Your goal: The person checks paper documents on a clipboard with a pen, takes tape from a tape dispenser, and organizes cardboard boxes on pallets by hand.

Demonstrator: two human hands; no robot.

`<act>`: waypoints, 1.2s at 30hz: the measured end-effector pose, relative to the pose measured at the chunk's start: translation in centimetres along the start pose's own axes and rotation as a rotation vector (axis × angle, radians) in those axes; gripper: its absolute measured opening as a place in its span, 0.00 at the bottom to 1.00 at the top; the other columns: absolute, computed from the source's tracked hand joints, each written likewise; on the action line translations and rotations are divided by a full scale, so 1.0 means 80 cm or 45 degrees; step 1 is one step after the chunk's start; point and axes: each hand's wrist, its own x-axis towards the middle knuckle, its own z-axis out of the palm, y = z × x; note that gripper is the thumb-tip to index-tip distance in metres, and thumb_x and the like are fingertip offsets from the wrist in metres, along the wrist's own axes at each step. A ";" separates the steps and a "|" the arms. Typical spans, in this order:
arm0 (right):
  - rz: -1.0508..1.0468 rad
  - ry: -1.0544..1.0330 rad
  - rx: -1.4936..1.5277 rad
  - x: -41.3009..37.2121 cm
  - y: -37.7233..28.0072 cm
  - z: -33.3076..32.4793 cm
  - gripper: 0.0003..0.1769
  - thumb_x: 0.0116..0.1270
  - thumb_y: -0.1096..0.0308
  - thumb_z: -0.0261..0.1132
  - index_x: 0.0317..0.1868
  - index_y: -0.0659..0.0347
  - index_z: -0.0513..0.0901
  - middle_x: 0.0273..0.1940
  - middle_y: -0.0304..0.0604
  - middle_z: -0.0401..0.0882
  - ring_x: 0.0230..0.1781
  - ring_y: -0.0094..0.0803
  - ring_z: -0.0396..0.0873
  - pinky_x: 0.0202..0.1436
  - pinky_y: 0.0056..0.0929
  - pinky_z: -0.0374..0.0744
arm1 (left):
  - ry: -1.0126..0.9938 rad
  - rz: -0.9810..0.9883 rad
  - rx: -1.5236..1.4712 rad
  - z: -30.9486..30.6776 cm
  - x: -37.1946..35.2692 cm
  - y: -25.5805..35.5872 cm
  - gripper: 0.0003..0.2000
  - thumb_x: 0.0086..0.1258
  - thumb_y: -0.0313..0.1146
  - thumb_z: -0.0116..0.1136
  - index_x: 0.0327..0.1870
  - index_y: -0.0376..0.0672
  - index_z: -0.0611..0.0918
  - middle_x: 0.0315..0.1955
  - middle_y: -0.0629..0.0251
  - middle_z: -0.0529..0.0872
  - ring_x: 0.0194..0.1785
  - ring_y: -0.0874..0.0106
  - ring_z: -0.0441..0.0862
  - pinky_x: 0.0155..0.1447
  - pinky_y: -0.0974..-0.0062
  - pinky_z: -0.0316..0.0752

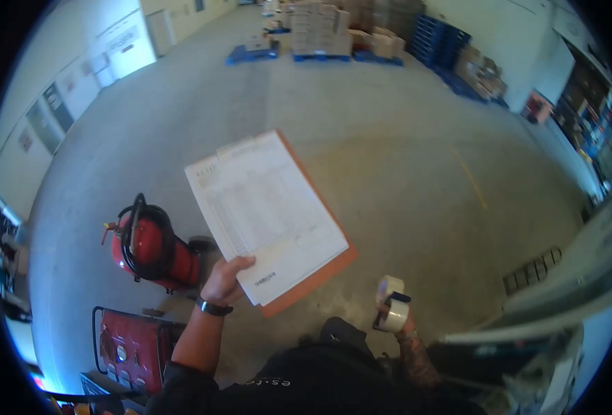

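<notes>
My left hand grips an orange clipboard by its lower left edge, the thumb lying over the papers. Printed sheets cover most of the board, with a table of text and a small barcode near the bottom. Lower and to the right, my right hand is closed on a tape dispenser carrying a roll of pale tape. Most of those fingers are hidden behind it. A dark band circles my left wrist.
A red wheeled fire extinguisher stands left on the concrete floor, with a red machine below it. Cartons on blue pallets and a stack of blue pallets are far ahead. A black rack lies right.
</notes>
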 end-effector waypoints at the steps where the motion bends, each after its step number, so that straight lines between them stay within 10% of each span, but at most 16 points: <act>1: 0.076 0.049 -0.069 -0.016 0.005 -0.023 0.18 0.46 0.70 0.77 0.38 0.57 0.80 0.31 0.32 0.79 0.32 0.22 0.77 0.35 0.28 0.77 | 0.031 0.034 0.025 0.006 -0.024 -0.012 0.26 0.64 0.23 0.50 0.64 0.27 0.62 0.59 0.47 0.72 0.61 0.55 0.72 0.65 0.60 0.67; 7: 0.179 0.094 -0.265 0.182 0.000 0.027 0.07 0.56 0.71 0.68 0.35 0.59 0.80 0.26 0.37 0.80 0.23 0.28 0.80 0.25 0.29 0.78 | 0.327 -0.050 0.133 -0.174 0.121 0.001 0.23 0.64 0.22 0.48 0.62 0.28 0.64 0.55 0.48 0.74 0.55 0.55 0.77 0.60 0.58 0.73; 10: 0.219 -0.026 -0.335 0.312 0.008 0.057 0.15 0.46 0.74 0.75 0.35 0.59 0.80 0.28 0.34 0.79 0.27 0.24 0.77 0.30 0.28 0.79 | 0.687 -0.185 0.173 -0.265 0.196 -0.022 0.21 0.64 0.24 0.46 0.58 0.26 0.65 0.51 0.47 0.76 0.49 0.55 0.81 0.49 0.58 0.80; 16: 0.259 -0.502 0.183 0.531 -0.079 0.271 0.12 0.50 0.72 0.74 0.32 0.56 0.79 0.27 0.32 0.77 0.25 0.22 0.76 0.27 0.25 0.77 | 1.159 -0.064 -0.255 -0.346 0.250 0.024 0.13 0.62 0.27 0.45 0.48 0.34 0.69 0.42 0.52 0.78 0.44 0.55 0.81 0.44 0.55 0.81; 18: -0.153 -0.633 -0.237 0.600 -0.115 0.359 0.06 0.60 0.67 0.67 0.32 0.58 0.79 0.27 0.32 0.77 0.23 0.22 0.76 0.25 0.22 0.75 | 1.225 -0.035 -0.297 -0.359 0.280 0.060 0.14 0.61 0.26 0.46 0.49 0.34 0.69 0.42 0.52 0.78 0.45 0.55 0.81 0.43 0.55 0.80; 23: 0.203 -0.905 0.214 0.769 -0.132 0.537 0.11 0.59 0.63 0.69 0.30 0.58 0.76 0.23 0.29 0.72 0.24 0.20 0.72 0.25 0.20 0.72 | 1.223 0.040 -0.387 -0.450 0.380 0.108 0.16 0.60 0.26 0.46 0.50 0.32 0.69 0.43 0.50 0.77 0.45 0.54 0.81 0.43 0.54 0.80; 25: -0.746 -0.579 -0.197 0.819 -0.095 0.607 0.11 0.63 0.62 0.65 0.28 0.57 0.74 0.22 0.28 0.69 0.25 0.18 0.70 0.25 0.20 0.71 | 1.257 0.054 -0.320 -0.482 0.435 0.144 0.18 0.59 0.26 0.46 0.51 0.30 0.67 0.44 0.49 0.77 0.44 0.51 0.81 0.43 0.52 0.81; 28: -0.235 -0.698 0.270 0.871 -0.115 0.683 0.10 0.67 0.68 0.60 0.27 0.57 0.75 0.21 0.31 0.70 0.22 0.18 0.68 0.24 0.22 0.68 | 1.205 0.019 -0.318 -0.555 0.513 0.202 0.20 0.60 0.26 0.45 0.53 0.28 0.65 0.45 0.48 0.76 0.44 0.49 0.81 0.44 0.50 0.81; 36: 0.021 -0.774 0.059 1.041 -0.157 0.832 0.14 0.59 0.71 0.68 0.19 0.56 0.74 0.16 0.31 0.70 0.16 0.18 0.69 0.20 0.20 0.66 | 1.112 0.125 -0.087 -0.684 0.733 0.456 0.23 0.60 0.26 0.47 0.57 0.26 0.64 0.47 0.46 0.76 0.47 0.50 0.81 0.45 0.50 0.82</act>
